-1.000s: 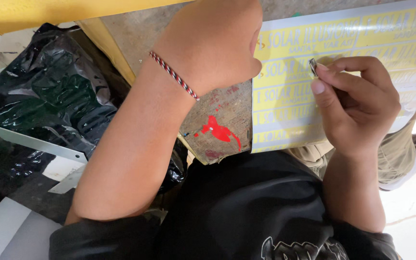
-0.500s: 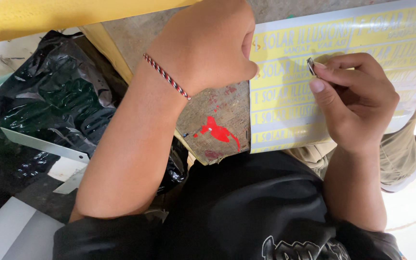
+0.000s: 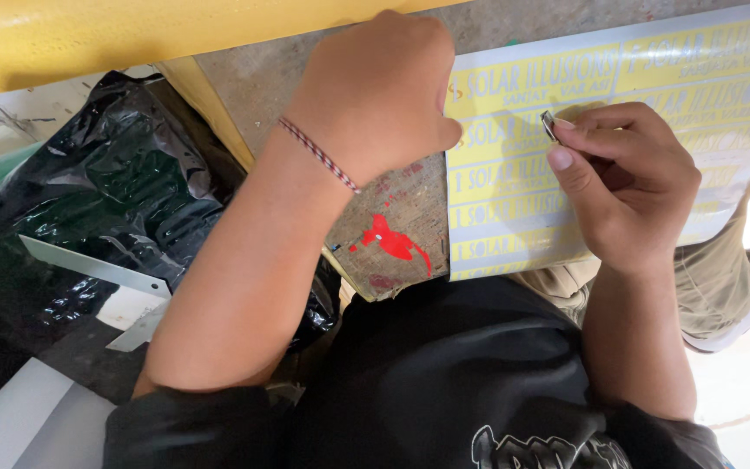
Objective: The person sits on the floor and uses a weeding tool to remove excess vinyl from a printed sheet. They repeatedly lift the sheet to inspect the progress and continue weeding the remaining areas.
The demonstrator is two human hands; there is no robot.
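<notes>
Head view, looking down at our two hands over a worn board used as the surface, propped on our lap. Right hand: grip closed to a pinch, thumb and forefinger clamped on a small metal blade or pick; only its tip shows beyond the fingers, so we cannot tell the tool's exact kind. The tip touches the yellow vinyl sheet just ahead of the pinch, on one of the lettered rows. We judge the short, close hold is for fine control at the point.

Left hand: curled into a loose fist, knuckles up, pressing down on the sheet's near corner just left of the tool tip. We cannot tell whether the fingers hold anything underneath. We judge this hand is pinning the sheet so it does not slide under the blade. A braided red-and-white wrist cord sits on that wrist.

The sheet lies flat on the surface, running away to the right past the right hand, with its lower edge overhanging toward our knee. A red paint smear marks the bare board below the left hand. Black plastic bag lies well left of both hands, with a pale strip across it.
</notes>
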